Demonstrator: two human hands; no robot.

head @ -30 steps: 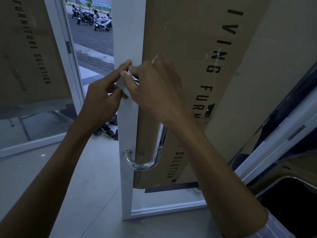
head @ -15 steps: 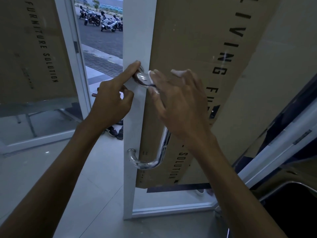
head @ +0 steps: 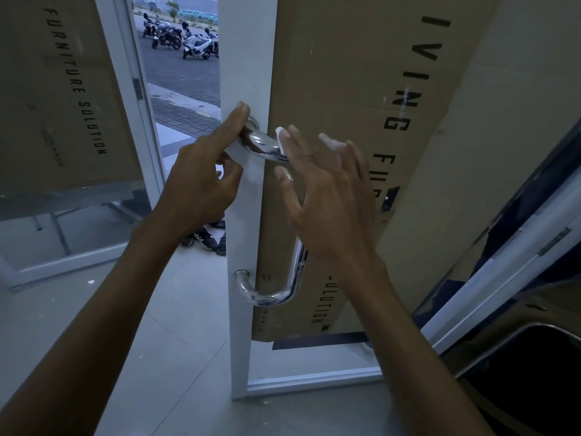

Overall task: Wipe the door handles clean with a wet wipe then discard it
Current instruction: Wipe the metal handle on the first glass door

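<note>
Hands at chrome door handle (head: 267, 146): right hand (head: 323, 202) fingers spread over wet wipe (head: 280, 140), left hand (head: 201, 180) forefinger outstretched.

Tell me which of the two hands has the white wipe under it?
The right hand: white wet wipe shows beneath its spread fingers on the door handle. The left hand only points a bare finger at the handle's mount.

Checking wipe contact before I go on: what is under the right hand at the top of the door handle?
A bit of white wipe shows against the door handle under the right hand. The rest of the wipe and the handle's upper bar are covered by the hand.
</note>
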